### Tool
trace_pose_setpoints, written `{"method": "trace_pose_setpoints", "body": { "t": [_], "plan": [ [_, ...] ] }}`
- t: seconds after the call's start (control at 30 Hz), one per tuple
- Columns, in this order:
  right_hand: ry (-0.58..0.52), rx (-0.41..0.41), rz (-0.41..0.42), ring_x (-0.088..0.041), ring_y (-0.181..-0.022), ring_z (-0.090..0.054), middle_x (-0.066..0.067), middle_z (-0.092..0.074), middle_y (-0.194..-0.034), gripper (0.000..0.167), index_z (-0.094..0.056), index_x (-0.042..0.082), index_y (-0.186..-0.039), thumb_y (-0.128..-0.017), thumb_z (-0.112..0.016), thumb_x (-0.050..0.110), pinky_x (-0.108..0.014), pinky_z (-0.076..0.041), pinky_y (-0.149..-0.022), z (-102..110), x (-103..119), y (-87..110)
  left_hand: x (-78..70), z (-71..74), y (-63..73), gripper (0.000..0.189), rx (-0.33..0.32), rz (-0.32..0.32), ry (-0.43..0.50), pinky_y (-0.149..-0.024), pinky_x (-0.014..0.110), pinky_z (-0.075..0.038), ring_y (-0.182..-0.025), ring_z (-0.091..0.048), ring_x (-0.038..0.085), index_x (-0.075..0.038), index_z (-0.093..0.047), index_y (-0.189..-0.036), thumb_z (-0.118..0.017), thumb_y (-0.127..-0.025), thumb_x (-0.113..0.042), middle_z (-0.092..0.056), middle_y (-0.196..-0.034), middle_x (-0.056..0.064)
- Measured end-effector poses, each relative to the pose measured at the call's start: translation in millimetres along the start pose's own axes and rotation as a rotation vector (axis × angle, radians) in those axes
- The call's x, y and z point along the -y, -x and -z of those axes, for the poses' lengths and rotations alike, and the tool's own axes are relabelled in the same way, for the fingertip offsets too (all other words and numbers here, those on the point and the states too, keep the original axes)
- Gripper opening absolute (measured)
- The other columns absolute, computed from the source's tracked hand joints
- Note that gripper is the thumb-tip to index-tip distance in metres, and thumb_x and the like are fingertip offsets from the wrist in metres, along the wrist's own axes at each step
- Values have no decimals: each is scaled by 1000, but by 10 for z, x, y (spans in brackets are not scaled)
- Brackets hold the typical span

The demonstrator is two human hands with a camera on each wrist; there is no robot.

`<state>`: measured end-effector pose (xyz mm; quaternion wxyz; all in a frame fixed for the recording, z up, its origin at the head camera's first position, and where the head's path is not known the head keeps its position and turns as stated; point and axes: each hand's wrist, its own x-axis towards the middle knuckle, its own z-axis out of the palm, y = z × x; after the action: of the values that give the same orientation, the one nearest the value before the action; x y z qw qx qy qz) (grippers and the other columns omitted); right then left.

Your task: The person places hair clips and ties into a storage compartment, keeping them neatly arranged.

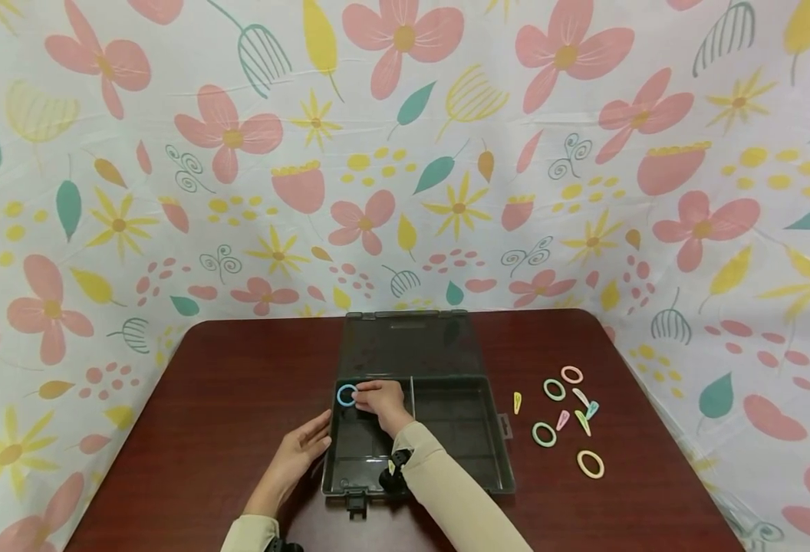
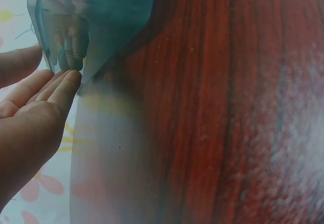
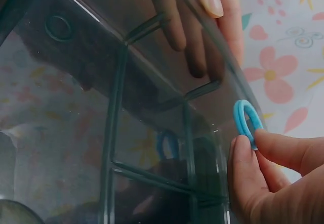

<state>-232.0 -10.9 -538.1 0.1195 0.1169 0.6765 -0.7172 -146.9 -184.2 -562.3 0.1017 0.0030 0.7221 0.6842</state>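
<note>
A blue hair tie (image 1: 346, 395) is pinched between the thumb and fingers of my right hand (image 1: 381, 405), over the far left corner of a dark see-through plastic box (image 1: 446, 460). In the right wrist view the hair tie (image 3: 247, 122) stands on edge in the fingertips, near the box wall (image 3: 119, 113). My left hand (image 1: 294, 460) rests its straight fingertips against the box's left side. In the left wrist view, that hand (image 2: 38, 102) touches the outer wall with fingers extended.
The box lid (image 1: 408, 345) lies folded back, and a pale divider (image 1: 413, 397) splits the inside. To the right on the brown table (image 1: 239, 383) lie several hair ties (image 1: 544, 435) and several small hair clips (image 1: 562, 419). A flowered cloth (image 1: 363, 222) hangs behind.
</note>
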Motion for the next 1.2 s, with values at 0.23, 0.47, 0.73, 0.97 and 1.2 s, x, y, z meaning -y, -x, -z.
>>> {"method": "trace_pose_setpoints", "body": {
  "t": [0.23,0.47,0.73,0.97,1.2],
  "plan": [
    [-26,-37,-11,-26,-79,-72,-20,-70,-94,21,-70,-11,-100,-79,-71,-11,-31,-59,-68,-2,-38,-15,14,7,-8,53,12,-4,12,-101,31,-44,-136,-38,34,-3,-40,-146,-56,-95,-1,-38,-149,18],
    [-4,-52,-45,-26,-80,-71,-18,-70,-89,19,-70,-10,-99,-79,-71,-11,-32,-59,-70,-16,-49,-18,-7,-3,14,53,15,3,4,-101,31,-44,-136,-37,34,-3,-40,-146,-55,-96,1,-38,-149,19],
    [9,-61,-52,-26,-77,-71,-18,-70,-86,19,-70,-11,-98,-79,-70,-12,-32,-59,-68,-5,-54,-47,-13,-18,15,54,3,22,-27,-103,40,-42,-137,-36,34,-7,-39,-147,-56,-96,-2,-38,-149,16],
    [18,-74,-53,-26,-77,-71,-17,-70,-85,17,-70,-10,-95,-78,-70,-12,-32,-59,-67,-23,-47,-60,-30,-29,19,53,-9,18,-25,-104,42,-42,-136,-37,34,-7,-41,-147,-56,-96,-2,-38,-149,17],
    [46,-74,-38,-26,-77,-71,-17,-70,-85,17,-71,-10,-95,-78,-71,-12,-32,-59,-68,-36,-74,-82,-54,-40,35,52,-11,16,-16,-103,43,-42,-135,-38,35,-5,-41,-146,-56,-96,-2,-39,-148,19]
  ]
}}
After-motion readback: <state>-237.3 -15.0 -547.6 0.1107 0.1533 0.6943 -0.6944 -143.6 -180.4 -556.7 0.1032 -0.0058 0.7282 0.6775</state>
